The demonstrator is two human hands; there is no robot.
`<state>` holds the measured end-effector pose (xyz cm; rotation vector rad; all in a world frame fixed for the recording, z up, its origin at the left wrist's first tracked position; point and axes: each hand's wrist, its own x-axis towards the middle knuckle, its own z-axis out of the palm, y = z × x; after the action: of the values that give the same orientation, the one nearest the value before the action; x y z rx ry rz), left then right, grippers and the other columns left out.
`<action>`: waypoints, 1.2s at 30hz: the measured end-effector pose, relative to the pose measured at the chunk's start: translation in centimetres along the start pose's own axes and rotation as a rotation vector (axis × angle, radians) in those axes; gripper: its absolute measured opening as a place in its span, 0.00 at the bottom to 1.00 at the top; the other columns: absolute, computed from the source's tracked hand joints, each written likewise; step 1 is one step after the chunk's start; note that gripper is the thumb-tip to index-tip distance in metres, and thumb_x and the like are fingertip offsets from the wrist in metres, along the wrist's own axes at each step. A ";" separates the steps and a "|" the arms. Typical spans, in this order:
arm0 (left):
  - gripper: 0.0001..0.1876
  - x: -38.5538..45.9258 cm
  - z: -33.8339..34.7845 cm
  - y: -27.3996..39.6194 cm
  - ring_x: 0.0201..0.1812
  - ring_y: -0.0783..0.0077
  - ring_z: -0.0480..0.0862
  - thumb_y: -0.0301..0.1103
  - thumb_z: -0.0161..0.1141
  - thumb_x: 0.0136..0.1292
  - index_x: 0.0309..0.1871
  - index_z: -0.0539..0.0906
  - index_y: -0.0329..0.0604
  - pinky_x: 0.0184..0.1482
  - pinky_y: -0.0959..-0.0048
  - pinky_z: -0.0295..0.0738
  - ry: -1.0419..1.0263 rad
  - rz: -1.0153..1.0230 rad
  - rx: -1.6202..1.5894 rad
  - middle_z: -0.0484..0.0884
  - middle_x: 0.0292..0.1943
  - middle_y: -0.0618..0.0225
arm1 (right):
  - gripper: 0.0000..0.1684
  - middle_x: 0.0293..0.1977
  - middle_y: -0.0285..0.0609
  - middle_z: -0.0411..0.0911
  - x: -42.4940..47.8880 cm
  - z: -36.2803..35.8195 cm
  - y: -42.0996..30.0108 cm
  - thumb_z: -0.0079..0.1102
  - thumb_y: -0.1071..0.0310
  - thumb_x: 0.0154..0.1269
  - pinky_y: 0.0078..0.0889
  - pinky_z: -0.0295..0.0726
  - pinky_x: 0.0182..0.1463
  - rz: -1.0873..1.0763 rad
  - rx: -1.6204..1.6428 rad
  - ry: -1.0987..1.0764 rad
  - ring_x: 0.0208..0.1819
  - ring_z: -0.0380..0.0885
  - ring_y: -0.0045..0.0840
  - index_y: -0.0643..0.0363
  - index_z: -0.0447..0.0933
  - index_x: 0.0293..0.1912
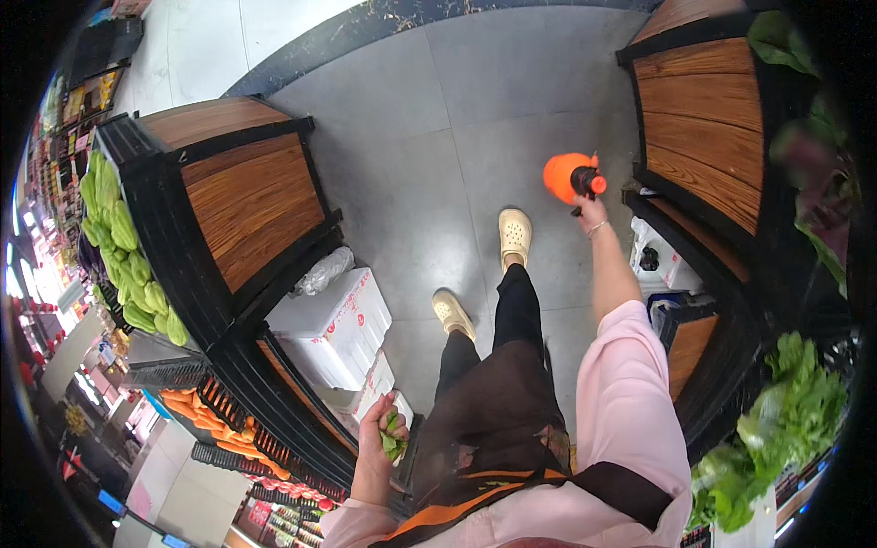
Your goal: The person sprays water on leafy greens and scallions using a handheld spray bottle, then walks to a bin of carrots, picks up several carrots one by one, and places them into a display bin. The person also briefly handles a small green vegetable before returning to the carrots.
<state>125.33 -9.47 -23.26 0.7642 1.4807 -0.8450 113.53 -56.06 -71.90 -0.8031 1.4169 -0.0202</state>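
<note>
My right hand (592,212) grips an orange spray bottle (563,177) with a black pump head, held out in front over the grey floor. At the lower left, my left hand (375,438) is closed around some green leaf pieces (392,437), which show between the fingers. A white foam box (336,329) with red printing stands just beyond that hand, under the wooden display stand (257,202). Both of my feet, in cream clogs (514,233), are on the floor tiles between the stands.
Light green gourds (123,240) lie on the left stand, and carrots (212,428) fill a black rack nearer me. Another wooden stand (699,130) rises at the right, with leafy lettuce (788,411) along its near side. A clear plastic bag (325,270) rests on the foam box.
</note>
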 end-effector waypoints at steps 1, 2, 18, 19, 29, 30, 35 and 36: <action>0.08 0.8 0.7 0.0 0.17 0.83 0.56 0.39 0.55 0.72 0.43 0.82 0.47 0.19 0.81 0.50 0.001 -0.021 -0.004 0.58 0.15 0.82 | 0.21 0.38 0.32 0.74 2.0 -0.4 -0.5 0.66 0.70 0.56 0.29 0.71 0.43 -0.004 -0.127 0.034 0.40 0.73 0.21 0.53 0.74 0.51; 0.08 1.1 0.9 -1.1 0.17 0.83 0.56 0.39 0.55 0.72 0.44 0.82 0.47 0.19 0.81 0.50 0.019 -0.003 -0.039 0.58 0.15 0.82 | 0.18 0.36 0.28 0.73 1.7 2.3 -1.7 0.66 0.67 0.56 0.27 0.69 0.39 0.029 -0.118 0.026 0.38 0.71 0.18 0.50 0.74 0.47; 0.09 -1.3 6.4 -3.4 0.17 0.84 0.58 0.39 0.55 0.73 0.47 0.78 0.46 0.17 0.81 0.53 0.065 0.050 -0.019 0.57 0.16 0.84 | 0.30 0.44 0.33 0.76 4.8 -2.6 -1.1 0.70 0.55 0.58 0.40 0.68 0.55 0.533 -0.295 0.068 0.50 0.72 0.25 0.45 0.71 0.59; 0.09 -2.4 5.9 -3.8 0.17 0.84 0.58 0.40 0.55 0.73 0.47 0.78 0.46 0.17 0.81 0.53 0.027 0.052 -0.034 0.57 0.16 0.84 | 0.31 0.45 0.33 0.77 2.3 -0.8 -2.5 0.69 0.54 0.59 0.40 0.71 0.53 0.568 -0.364 -0.102 0.48 0.73 0.25 0.44 0.71 0.60; 0.10 -15.3 -6.3 -7.4 0.19 0.82 0.61 0.39 0.53 0.74 0.49 0.78 0.44 0.17 0.81 0.56 -0.171 0.257 -0.165 0.58 0.15 0.83 | 0.15 0.39 0.27 0.80 -61.0 20.6 -36.0 0.60 0.60 0.68 0.20 0.75 0.48 -0.596 -0.565 -2.528 0.39 0.74 0.12 0.54 0.81 0.51; 0.10 -16.9 -7.3 -7.7 0.19 0.82 0.61 0.38 0.54 0.74 0.50 0.78 0.44 0.17 0.81 0.56 -0.151 0.298 -0.189 0.58 0.14 0.82 | 0.15 0.39 0.27 0.80 -64.7 20.6 -36.9 0.60 0.59 0.68 0.20 0.74 0.47 -0.673 -0.570 -2.676 0.39 0.74 0.12 0.54 0.81 0.50; 0.09 -21.1 -16.3 -11.8 0.18 0.83 0.59 0.36 0.55 0.72 0.48 0.76 0.42 0.17 0.82 0.53 -0.202 0.457 -0.507 0.59 0.14 0.82 | 0.14 0.38 0.28 0.80 -79.3 21.7 -34.5 0.59 0.58 0.68 0.20 0.73 0.45 -0.823 -0.738 -3.137 0.37 0.74 0.12 0.54 0.81 0.49; 0.08 -21.5 -18.3 -12.0 0.17 0.83 0.58 0.36 0.56 0.71 0.47 0.76 0.42 0.17 0.82 0.53 -0.250 0.482 -0.543 0.58 0.14 0.82 | 0.14 0.37 0.28 0.80 -81.4 21.3 -33.7 0.59 0.58 0.68 0.20 0.73 0.45 -0.862 -0.795 -3.149 0.36 0.73 0.12 0.54 0.81 0.48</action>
<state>107.28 0.23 -0.44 0.5423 1.1521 -0.1476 130.86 -32.87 14.04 1.3013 3.5532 -1.3756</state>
